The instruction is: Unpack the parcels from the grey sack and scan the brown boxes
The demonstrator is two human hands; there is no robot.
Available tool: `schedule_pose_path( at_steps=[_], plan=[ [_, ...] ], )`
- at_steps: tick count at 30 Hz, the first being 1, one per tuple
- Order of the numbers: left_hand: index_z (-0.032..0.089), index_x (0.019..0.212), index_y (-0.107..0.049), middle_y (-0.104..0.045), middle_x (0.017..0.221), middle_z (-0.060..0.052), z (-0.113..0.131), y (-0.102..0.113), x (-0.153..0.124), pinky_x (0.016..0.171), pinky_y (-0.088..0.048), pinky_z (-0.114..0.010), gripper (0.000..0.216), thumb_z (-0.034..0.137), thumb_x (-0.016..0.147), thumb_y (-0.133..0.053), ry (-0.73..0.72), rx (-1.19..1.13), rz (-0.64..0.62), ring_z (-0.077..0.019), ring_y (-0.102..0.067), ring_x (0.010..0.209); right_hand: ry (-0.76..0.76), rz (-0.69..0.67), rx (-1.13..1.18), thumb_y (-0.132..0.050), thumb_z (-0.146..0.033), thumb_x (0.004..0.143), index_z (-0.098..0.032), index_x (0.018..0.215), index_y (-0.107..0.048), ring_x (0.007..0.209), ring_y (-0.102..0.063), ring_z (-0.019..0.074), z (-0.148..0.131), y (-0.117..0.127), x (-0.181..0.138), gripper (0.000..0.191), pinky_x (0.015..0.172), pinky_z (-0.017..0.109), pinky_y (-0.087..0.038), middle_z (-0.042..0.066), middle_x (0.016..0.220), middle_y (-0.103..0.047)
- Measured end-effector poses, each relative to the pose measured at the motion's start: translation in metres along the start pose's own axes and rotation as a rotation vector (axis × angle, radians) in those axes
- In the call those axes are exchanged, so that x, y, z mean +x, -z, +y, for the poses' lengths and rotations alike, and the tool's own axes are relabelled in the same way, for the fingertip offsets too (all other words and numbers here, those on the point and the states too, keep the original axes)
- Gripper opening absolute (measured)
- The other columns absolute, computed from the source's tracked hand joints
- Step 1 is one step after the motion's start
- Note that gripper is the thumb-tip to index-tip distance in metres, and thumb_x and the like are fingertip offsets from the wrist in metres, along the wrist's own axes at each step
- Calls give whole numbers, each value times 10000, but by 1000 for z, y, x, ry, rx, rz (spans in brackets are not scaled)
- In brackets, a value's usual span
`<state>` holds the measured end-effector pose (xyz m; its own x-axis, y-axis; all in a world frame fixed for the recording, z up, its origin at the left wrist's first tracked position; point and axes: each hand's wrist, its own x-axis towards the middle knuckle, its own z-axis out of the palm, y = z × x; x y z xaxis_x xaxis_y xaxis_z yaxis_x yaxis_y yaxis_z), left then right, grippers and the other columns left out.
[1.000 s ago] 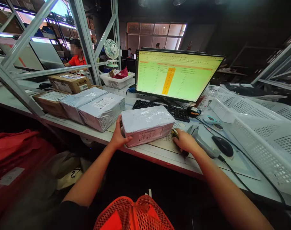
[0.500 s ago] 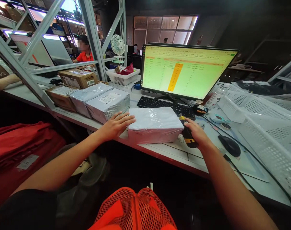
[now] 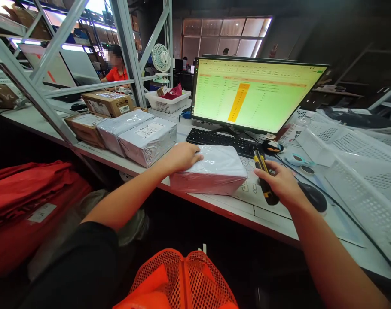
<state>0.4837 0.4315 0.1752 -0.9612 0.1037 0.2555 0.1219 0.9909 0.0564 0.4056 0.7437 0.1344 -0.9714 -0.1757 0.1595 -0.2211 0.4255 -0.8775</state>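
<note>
A white plastic-wrapped parcel [image 3: 215, 171] lies flat near the front edge of the white table [image 3: 266, 214]. My left hand [image 3: 182, 156] rests palm-down on the parcel's left top, fingers together, pressing on it. My right hand [image 3: 281, 182] is closed around a yellow-and-black utility knife [image 3: 261, 169], held just right of the parcel with its tip pointing away from me.
Two more grey wrapped parcels [image 3: 140, 135] and cardboard boxes [image 3: 107, 103] sit left along the table. A monitor [image 3: 256, 94], keyboard [image 3: 224, 143] and black mouse [image 3: 313, 196] stand behind. White perforated baskets [image 3: 353, 159] fill the right. A person in red sits far back left. An orange mesh basket [image 3: 182, 283] is below me.
The parcel was tipped from its tilted hold to flat on the table. My left hand moved from its end onto its top. My right hand lifted the knife clear, to the parcel's right.
</note>
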Motion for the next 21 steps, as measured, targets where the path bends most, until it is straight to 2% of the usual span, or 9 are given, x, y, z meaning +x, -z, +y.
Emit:
schedule_pose_path(
  at_steps=[3, 5, 9, 13, 15, 19, 21],
  plan=[
    [186, 1016, -755, -766, 1055, -113, 3, -1, -6, 873, -508, -349, 285, 352, 1034, -524, 46, 14, 42, -269, -710, 1008, 17, 7, -13, -776, -552, 701, -188, 1203, -677, 595, -561, 167, -1, 1, 1, 628, 491, 276, -451, 27, 768, -646],
    [187, 968, -751, -764, 1012, -107, 4, -1, -7, 829, -500, -344, 268, 328, 1028, -532, 55, 16, 53, -264, -706, 961, 73, 4, -6, -780, -563, 701, -197, 1202, -648, 616, -572, 167, -6, -2, 3, 635, 501, 270, -448, 33, 822, -666],
    [176, 1012, -721, -740, 1049, -93, 5, -2, -4, 804, -486, -334, 220, 265, 1027, -520, 23, 27, 80, -247, -683, 959, 198, -100, -37, -778, -557, 722, -208, 1204, -560, 664, -600, 182, -21, -5, 10, 634, 543, 272, -453, 40, 876, -699],
    [105, 1067, -686, -686, 1112, -149, 4, -3, 3, 815, -481, -342, 241, 188, 1033, -462, -52, 151, 53, -267, -644, 1044, 366, -91, -423, -658, -466, 847, -215, 1118, -583, 688, -593, 202, -44, -4, 12, 377, 627, 304, -444, 44, 820, -686],
    [75, 1101, -669, -674, 1108, -171, 3, 0, 8, 843, -478, -350, 264, 152, 1031, -427, -102, 212, 2, -277, -626, 1075, 404, -133, -641, -559, -432, 927, -223, 1136, -592, 728, -613, 223, -58, -8, 9, 298, 657, 314, -434, 62, 853, -701],
    [62, 1136, -646, -687, 1082, -171, 1, 10, 17, 892, -466, -355, 284, 157, 1031, -400, -199, 272, -125, -269, -631, 1034, 477, -290, -941, -355, -469, 1048, -238, 1280, -585, 970, -666, 289, -82, -32, -5, 400, 758, 347, -447, 123, 1139, -714],
    [57, 1132, -639, -693, 1079, -172, -1, 13, 18, 905, -459, -348, 276, 176, 1030, -413, -231, 275, -147, -264, -638, 1019, 516, -337, -1027, -277, -478, 1072, -233, 1338, -568, 1045, -662, 304, -91, -46, -10, 463, 802, 361, -454, 141, 1202, -694]
  ],
)
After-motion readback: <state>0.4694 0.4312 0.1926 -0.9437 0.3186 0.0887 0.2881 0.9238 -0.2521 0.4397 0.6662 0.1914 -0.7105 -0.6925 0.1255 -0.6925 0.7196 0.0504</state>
